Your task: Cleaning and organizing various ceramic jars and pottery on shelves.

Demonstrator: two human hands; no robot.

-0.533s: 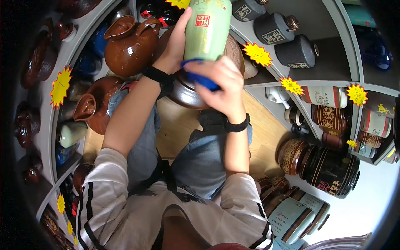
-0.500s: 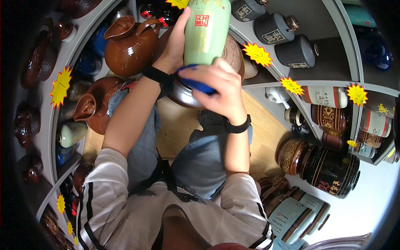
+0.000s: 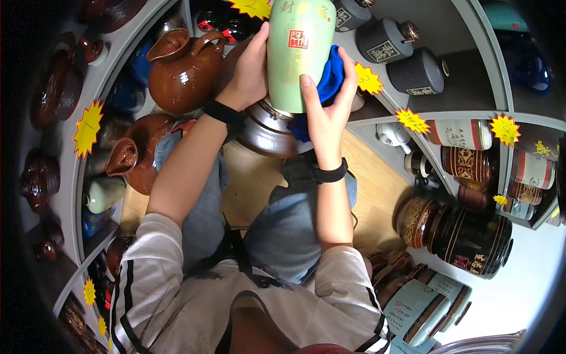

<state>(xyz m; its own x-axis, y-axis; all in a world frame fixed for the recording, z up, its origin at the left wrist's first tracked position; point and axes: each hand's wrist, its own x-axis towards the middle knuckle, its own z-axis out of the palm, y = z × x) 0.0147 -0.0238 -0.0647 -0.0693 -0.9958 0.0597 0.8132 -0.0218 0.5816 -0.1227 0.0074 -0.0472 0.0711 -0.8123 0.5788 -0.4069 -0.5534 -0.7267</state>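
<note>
A pale green glazed vase (image 3: 298,74) with a red square seal and gold lettering is held up at the top middle. My left hand (image 3: 249,74) grips its left side, thumb upward along the wall. My right hand (image 3: 331,112) holds a bright blue cloth (image 3: 332,75) against the vase's lower right side. The right thumb lies on the front of the vase, and part of the cloth hangs below its base. Under the vase stands a large brown glazed jar (image 3: 262,130), partly hidden by the vase and my hands.
Two brown glazed pitchers (image 3: 183,74) stand to the left, close to my left arm. Grey shelves (image 3: 433,113) with dark bottles, jars and yellow star-shaped tags line both sides. On the right, a black jar (image 3: 471,242) and pale blue jars (image 3: 415,310) stand low down.
The vase has come slightly lower and to the right. My right hand has moved from across its base to its right side, taking the cloth along and setting the thumb on the front.
</note>
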